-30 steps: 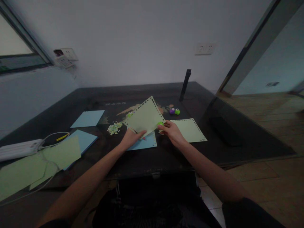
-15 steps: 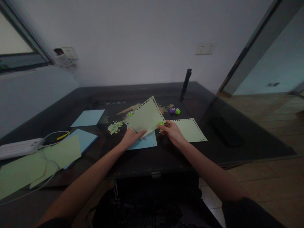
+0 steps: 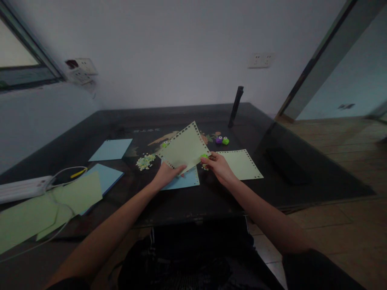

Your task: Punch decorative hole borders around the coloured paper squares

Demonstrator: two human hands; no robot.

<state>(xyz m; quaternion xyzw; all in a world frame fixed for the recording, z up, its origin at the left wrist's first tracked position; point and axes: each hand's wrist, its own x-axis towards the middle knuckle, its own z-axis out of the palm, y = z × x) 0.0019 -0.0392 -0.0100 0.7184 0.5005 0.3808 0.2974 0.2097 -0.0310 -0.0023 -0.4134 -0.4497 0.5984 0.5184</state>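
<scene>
A pale green paper sheet (image 3: 184,147) with small holes punched along its edges is held tilted above the table. My left hand (image 3: 167,173) grips its lower left edge, thumb on top. In my right hand (image 3: 217,164) is a small bright green craft punch (image 3: 204,157), pinched at the sheet's right corner. Under the sheet lies a blue paper (image 3: 184,181) with holes along its edge. To the right rests another pale green punched sheet (image 3: 242,164). A heap of paper bits (image 3: 145,161) lies left of my left hand.
Purple (image 3: 219,139) and green (image 3: 225,140) punches stand behind the sheet; another green punch (image 3: 165,144) is partly hidden. Blue paper (image 3: 111,150), stacked green sheets (image 3: 75,191), a white power strip (image 3: 27,189) and cable lie left. A black upright object (image 3: 236,106) stands at the back.
The view has shifted very slightly. Both hands, the sheet and the punch keep nearly the same positions.
</scene>
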